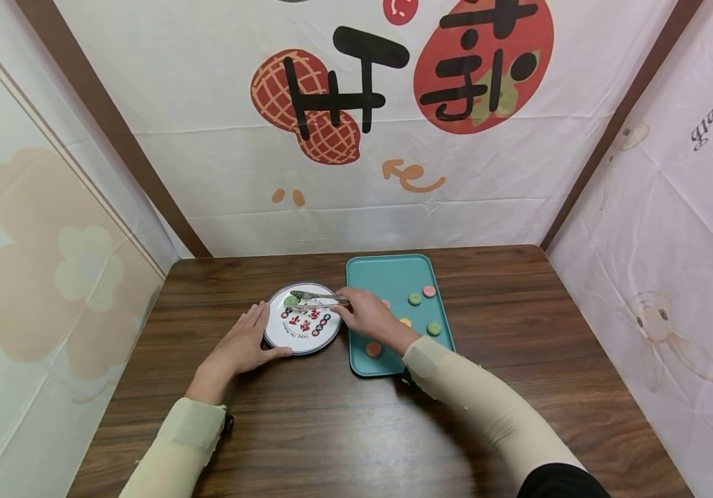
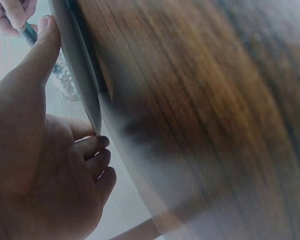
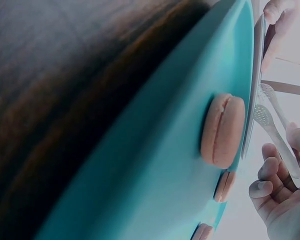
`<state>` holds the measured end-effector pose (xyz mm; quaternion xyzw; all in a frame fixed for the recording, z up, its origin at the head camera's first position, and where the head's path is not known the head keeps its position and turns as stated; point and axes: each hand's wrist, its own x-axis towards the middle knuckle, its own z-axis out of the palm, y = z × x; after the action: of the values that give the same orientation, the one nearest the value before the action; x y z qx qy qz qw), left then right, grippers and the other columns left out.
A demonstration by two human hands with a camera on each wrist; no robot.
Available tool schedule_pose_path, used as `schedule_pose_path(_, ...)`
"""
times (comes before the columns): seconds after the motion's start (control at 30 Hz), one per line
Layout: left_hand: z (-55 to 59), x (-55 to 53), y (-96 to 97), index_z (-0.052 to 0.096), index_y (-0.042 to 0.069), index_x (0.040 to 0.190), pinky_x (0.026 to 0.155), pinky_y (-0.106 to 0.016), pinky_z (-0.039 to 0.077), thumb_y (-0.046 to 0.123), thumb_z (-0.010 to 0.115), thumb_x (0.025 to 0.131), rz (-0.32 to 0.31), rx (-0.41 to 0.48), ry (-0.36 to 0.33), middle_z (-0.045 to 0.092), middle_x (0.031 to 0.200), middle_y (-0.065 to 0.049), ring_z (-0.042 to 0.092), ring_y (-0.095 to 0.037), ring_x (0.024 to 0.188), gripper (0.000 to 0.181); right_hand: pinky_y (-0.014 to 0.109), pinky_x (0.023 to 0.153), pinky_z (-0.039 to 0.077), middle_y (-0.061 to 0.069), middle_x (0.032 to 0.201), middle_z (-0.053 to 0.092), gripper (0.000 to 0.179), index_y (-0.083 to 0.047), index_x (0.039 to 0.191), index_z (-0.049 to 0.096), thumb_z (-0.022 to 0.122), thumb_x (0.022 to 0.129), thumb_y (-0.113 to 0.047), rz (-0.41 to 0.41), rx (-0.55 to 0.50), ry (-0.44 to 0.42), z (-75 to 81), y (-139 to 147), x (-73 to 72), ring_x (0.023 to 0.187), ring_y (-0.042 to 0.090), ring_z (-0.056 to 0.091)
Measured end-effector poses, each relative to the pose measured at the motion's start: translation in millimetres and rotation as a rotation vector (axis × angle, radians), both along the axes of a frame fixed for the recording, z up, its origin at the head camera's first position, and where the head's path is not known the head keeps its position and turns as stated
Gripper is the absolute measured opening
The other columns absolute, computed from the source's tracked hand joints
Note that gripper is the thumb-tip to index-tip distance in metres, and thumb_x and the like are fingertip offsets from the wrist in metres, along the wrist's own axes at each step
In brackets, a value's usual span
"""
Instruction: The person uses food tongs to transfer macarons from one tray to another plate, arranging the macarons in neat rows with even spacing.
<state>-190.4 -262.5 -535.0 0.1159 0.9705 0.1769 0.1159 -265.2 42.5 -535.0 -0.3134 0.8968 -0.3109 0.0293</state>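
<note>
On the table a round white plate with a dark rim line and red printing bears a green macaron. My left hand rests at its left and near rim, thumb spread away from the fairly straight fingers. From the right, my right hand holds metal tongs low over the plate. Their perforated ends stand apart, around the green macaron in the head view. Beneath my right hand lies a teal tray with several macarons; hand and forearm cover part of it.
On the tray are a pink macaron, two green macarons, a yellow macaron and a brownish-pink macaron. The wooden table ends at printed cloth walls behind and at both sides.
</note>
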Motion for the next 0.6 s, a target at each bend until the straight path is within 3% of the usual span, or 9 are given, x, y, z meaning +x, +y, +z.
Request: schedule_pose_path(0.6,3.3,3.3,2.7,0.014,-0.012,0.167,0.134,-0.059,0.012,0.066,0.073,0.094,0.0,0.005,0.0,0.014,0.174,-0.033,0.011,-0.049,0.163,0.122,0.029,0.048,0.045,-0.002,0.082,0.062,0.033,-0.007,0.13,0.07,0.064,0.11,-0.034,-0.054,-0.046,-0.066,6.1,7.4,5.1,0.058,0.013,0.053)
